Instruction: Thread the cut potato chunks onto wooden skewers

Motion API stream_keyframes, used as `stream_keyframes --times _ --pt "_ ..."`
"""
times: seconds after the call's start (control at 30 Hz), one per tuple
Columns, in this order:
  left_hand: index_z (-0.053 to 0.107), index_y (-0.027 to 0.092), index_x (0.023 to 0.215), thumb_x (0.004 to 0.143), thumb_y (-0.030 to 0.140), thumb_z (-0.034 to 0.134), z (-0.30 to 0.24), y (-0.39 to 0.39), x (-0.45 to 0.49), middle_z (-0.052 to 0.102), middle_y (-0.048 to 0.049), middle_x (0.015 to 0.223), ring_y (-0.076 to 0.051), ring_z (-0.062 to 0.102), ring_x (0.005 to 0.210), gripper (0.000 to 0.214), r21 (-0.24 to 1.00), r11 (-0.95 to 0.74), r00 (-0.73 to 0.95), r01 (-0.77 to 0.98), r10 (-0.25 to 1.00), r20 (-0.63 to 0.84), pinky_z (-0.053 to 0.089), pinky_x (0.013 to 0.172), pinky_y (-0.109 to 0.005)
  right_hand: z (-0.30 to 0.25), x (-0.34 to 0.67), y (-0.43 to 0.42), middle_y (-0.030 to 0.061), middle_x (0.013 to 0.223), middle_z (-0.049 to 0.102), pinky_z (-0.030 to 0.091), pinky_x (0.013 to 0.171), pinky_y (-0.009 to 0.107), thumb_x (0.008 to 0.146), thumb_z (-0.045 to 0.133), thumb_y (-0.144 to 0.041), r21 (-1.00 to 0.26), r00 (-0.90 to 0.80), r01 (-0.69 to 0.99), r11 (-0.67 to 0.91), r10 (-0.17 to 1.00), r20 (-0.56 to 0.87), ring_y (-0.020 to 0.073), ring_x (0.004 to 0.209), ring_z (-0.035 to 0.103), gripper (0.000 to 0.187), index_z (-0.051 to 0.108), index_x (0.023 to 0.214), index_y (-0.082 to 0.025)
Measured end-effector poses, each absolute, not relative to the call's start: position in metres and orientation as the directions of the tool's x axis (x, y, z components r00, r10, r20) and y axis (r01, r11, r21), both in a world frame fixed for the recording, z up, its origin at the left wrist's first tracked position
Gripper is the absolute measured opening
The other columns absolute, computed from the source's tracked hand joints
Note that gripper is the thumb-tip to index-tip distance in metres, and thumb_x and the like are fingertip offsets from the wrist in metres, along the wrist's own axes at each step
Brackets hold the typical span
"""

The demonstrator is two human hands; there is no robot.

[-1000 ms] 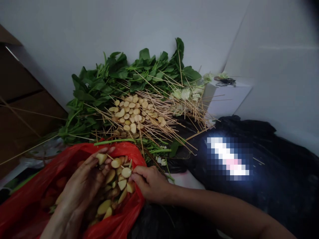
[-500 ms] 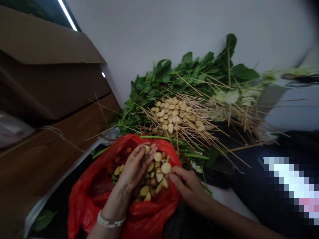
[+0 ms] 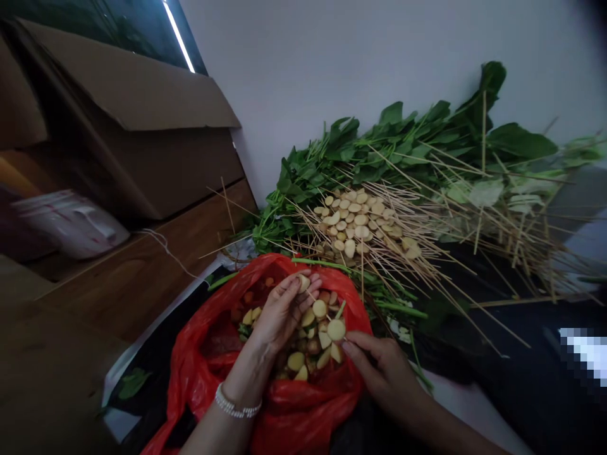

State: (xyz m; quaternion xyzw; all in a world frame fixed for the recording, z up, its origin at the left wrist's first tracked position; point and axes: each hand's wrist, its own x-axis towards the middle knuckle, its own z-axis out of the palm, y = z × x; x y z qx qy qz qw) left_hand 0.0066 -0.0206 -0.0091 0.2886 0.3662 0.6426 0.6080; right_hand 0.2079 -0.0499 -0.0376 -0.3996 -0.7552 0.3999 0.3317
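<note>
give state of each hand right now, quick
Left hand: holding a pale slice.
Right hand: closed on a skewer threaded through two round slices.

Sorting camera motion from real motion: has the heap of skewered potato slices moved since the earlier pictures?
No: the skewered potato slices keep their place against the leafy greens; the view shifted.

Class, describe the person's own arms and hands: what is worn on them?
The left grip and right grip are ungloved. A pale, shiny bracelet, apparently beaded and multi-stranded, circles the left forearm; nothing worn shows on the right forearm. No sleeves are in view.
</note>
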Motion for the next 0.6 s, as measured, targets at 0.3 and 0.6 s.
stream_keyframes --times 0.3,0.6 --pt "0.069 0.013 0.105 0.084 0.021 0.066 -0.0087 -0.0219 0.0073 0.073 -0.0126 0.108 -0.023 0.066 0.108 0.023 0.839 0.003 -0.076 -0.545 0.996 -0.052 0.053 0.091 -0.030 -0.0421 0.2095 -0.0463 0.0013 0.063 0.066 0.039 0.055 0.023 0.093 0.044 -0.038 -0.855 -0.475 0.354 0.379 0.860 0.185 0.0163 0.060 0.059 0.034 0.067 0.074 -0.022" --pt "0.072 0.011 0.098 0.077 0.025 0.073 -0.0091 -0.0237 0.0161 0.075 -0.0131 0.101 -0.023 0.070 0.095 0.025 0.864 -0.029 -0.111 -0.503 0.993 -0.031 0.051 0.094 -0.033 -0.0381 0.2064 -0.0482 0.0012 0.060 0.063 0.041 0.059 0.023 0.094 0.040 -0.036 -0.836 -0.455 0.368 0.406 0.863 0.219 0.0156 0.058 0.057 0.037 0.065 0.071 -0.021"
